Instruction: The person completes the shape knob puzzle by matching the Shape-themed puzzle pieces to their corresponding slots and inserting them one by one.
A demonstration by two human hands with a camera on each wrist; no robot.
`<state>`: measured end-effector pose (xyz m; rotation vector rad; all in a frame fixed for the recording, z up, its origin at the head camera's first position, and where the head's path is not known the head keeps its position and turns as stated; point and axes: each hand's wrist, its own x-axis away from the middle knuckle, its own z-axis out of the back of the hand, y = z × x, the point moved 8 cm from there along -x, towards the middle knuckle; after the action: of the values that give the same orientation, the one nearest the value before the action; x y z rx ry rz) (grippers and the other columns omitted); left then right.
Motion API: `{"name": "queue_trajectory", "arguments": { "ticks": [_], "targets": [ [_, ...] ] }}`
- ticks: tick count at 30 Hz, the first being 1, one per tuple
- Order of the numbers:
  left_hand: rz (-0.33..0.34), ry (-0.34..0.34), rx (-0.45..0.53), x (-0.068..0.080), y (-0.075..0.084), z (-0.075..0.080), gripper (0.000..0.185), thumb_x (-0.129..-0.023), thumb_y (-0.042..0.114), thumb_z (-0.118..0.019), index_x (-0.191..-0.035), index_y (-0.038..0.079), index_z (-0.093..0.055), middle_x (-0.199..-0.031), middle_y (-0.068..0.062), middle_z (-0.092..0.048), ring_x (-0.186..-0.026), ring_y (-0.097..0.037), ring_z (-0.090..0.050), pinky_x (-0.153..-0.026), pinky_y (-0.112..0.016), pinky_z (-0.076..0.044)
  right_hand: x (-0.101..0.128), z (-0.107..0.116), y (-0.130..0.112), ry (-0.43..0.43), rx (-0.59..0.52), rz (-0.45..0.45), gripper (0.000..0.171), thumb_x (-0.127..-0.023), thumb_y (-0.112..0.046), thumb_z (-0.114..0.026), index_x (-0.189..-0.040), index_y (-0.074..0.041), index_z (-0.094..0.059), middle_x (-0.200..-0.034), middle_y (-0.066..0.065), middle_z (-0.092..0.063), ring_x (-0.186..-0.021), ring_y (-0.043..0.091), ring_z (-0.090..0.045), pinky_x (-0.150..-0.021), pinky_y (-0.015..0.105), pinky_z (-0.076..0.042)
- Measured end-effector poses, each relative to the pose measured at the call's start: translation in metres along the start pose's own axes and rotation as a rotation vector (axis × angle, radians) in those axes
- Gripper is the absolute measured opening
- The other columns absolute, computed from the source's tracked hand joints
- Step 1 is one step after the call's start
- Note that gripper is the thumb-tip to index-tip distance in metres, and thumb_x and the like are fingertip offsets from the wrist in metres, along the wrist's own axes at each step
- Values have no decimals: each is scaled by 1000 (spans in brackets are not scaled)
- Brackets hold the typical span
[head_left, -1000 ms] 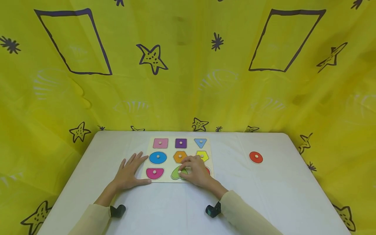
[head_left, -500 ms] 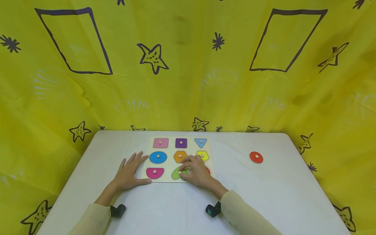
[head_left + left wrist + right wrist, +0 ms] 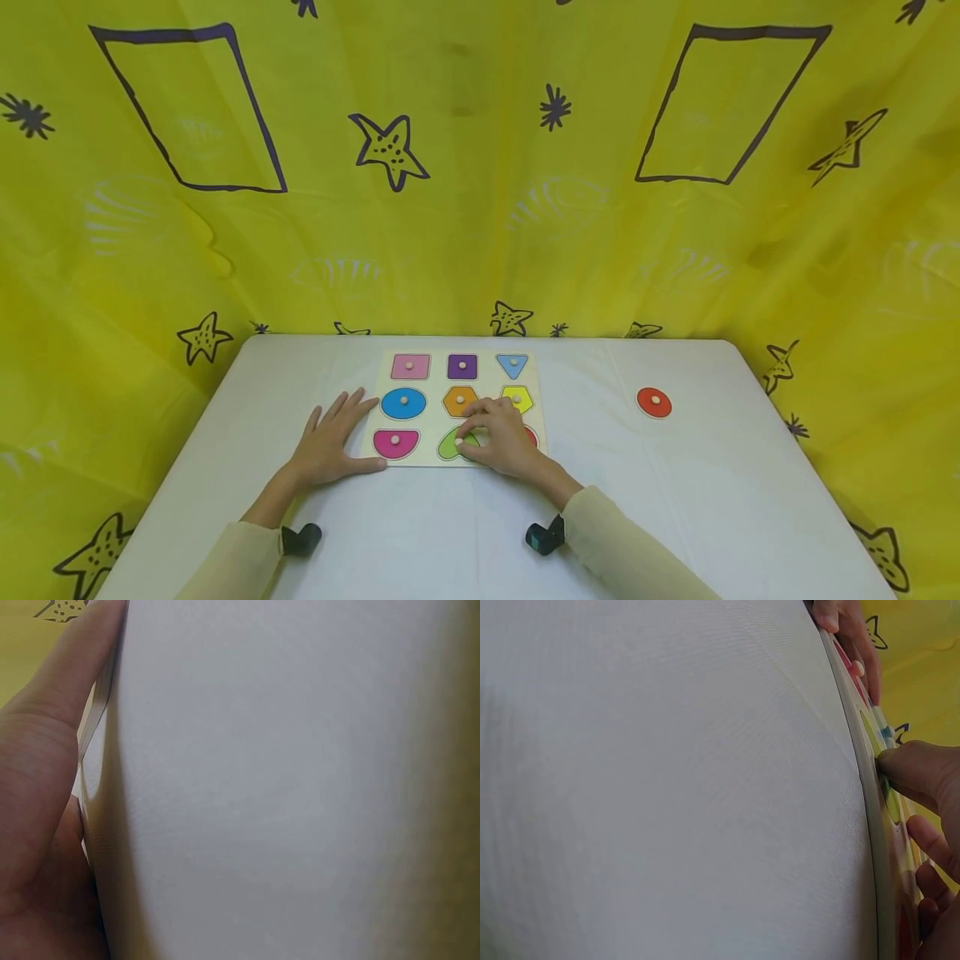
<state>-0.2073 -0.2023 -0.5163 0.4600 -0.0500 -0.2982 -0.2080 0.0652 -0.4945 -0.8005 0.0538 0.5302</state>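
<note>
A wooden peg puzzle board point(image 3: 435, 385) lies on the white table point(image 3: 675, 500), with coloured shapes seated in its slots. My right hand point(image 3: 498, 437) rests over the front row, thumb and forefinger pinching at the knob of the green heart piece point(image 3: 448, 446). Part of a red slot point(image 3: 532, 434) shows beside that hand. In the right wrist view the right thumb point(image 3: 922, 769) sits on the board's edge point(image 3: 870, 802). My left hand point(image 3: 330, 442) lies flat with spread fingers against the board's left side. A loose red oval piece point(image 3: 654, 402) sits far right.
Yellow patterned cloth point(image 3: 480, 167) hangs behind and around the table. The left wrist view shows mostly white tabletop point(image 3: 285, 787) beside the left hand point(image 3: 37, 787). Black wrist cameras point(image 3: 543, 536) sit on both sleeves.
</note>
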Motion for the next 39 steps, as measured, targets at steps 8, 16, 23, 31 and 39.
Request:
{"name": "queue_trajectory", "arguments": {
  "ticks": [8, 16, 23, 31, 39],
  "targets": [
    [9, -6, -8, 0, 1, 1, 105, -73, 64, -81, -157, 16, -42, -166, -18, -28, -154, -45, -15, -118, -73, 0, 0, -1, 1, -3, 16, -7, 4, -85, -20, -83, -87, -22, -81, -118, 0, -68, -111, 27, -49, -99, 53, -38],
    [7, -3, -4, 1, 2, 2, 105, -73, 64, -81, -157, 16, -42, -166, -18, -29, -153, -45, -15, -118, -73, 0, 0, 0, -1, -3, 21, 1, 5, -85, -19, -83, -89, -21, -81, -117, 0, -67, -113, 28, -49, -100, 53, -38],
    [-6, 12, 13, 2, 5, 3, 105, -72, 63, -83, -156, 15, -43, -166, -19, -30, -153, -46, -16, -117, -74, -1, -1, -1, 1, -34, 33, -5, 5, -86, -21, -83, -90, -22, -81, -118, 1, -67, -113, 27, -49, -102, 54, -38],
    [4, 0, 7, 3, 4, 1, 106, -72, 64, -82, -157, 15, -43, -166, -19, -29, -153, -46, -16, -118, -74, -1, -6, 4, 1, -185, 22, -14, 15, -89, -27, -82, -102, -22, -79, -120, -4, -65, -119, 22, -49, -111, 52, -33],
    [1, 9, 6, 2, 6, 4, 105, -72, 63, -82, -157, 15, -43, -165, -19, -30, -153, -46, -16, -117, -74, -2, -11, 33, 1, -155, -11, 0, 23, -89, -22, -82, -110, -14, -78, -119, 0, -67, -115, 23, -48, -92, 43, -45]
  ]
}}
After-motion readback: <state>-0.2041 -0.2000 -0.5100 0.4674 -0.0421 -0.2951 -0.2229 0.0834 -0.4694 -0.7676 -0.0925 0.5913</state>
